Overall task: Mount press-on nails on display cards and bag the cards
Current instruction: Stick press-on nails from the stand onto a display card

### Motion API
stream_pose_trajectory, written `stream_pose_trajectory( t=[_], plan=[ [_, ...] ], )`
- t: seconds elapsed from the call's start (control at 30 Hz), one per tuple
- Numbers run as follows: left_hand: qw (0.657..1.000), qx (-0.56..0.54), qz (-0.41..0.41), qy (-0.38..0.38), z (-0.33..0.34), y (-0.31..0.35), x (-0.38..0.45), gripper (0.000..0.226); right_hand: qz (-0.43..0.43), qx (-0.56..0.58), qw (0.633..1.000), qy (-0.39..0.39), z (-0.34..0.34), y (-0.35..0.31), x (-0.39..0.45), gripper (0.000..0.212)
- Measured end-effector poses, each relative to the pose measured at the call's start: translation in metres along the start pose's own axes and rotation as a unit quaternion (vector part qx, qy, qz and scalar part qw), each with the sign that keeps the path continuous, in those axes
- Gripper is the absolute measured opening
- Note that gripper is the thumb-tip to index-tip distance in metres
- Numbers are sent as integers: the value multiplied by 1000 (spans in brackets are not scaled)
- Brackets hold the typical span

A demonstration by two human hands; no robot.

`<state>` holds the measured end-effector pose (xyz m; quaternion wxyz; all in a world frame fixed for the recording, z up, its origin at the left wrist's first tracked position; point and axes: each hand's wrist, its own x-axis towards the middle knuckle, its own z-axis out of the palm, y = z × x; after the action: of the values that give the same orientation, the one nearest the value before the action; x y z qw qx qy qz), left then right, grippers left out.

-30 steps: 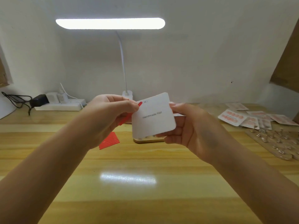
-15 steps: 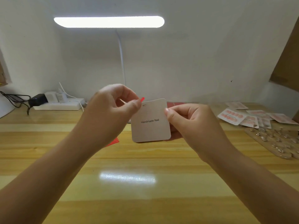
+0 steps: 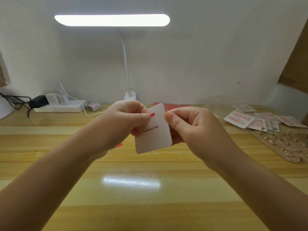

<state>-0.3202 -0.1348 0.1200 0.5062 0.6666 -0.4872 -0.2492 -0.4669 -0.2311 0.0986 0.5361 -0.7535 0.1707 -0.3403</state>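
Note:
A white display card [image 3: 155, 135] printed "Handmade Nail" is held upright above the wooden desk [image 3: 133, 205], in the middle of the view. My right hand [image 3: 191, 129] pinches its right edge between thumb and fingers. My left hand [image 3: 126, 120] pinches a small red strip [image 3: 152, 115] against the card's upper left corner. More red strips [image 3: 119, 145] lie on the desk, mostly hidden behind my left wrist.
Bagged nail cards [image 3: 238, 120] lie at the right rear, with a wooden board of nail stands [image 3: 286, 144] in front of them. A desk lamp [image 3: 113, 20] stands at the back beside red sheets [image 3: 175, 105]. A power strip [image 3: 60, 107] with plugs sits rear left.
The card has tilted and moved slightly right and down. My left hand brought the red strip onto the card's upper left corner. My right hand's grip moved up the right edge.

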Motion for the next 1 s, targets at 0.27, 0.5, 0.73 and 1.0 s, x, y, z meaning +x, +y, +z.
stream_pose_trajectory(
  t=[0.27,0.5,0.73,1.0],
  plan=[
    [1000,-19,-1,5,-5,4,-1,20,18,48,999,-7,1,1,1,20],
    [999,30,19,-17,-4,2,-1,16,-52,-33,998,-4,3,1,-3,18],
    [997,64,33,-11,-5,0,-1,19,-86,-102,991,5,5,2,-4,20],
    [997,68,30,-16,-4,-2,-1,15,-88,-118,989,2,6,5,-3,14]
  ],
)
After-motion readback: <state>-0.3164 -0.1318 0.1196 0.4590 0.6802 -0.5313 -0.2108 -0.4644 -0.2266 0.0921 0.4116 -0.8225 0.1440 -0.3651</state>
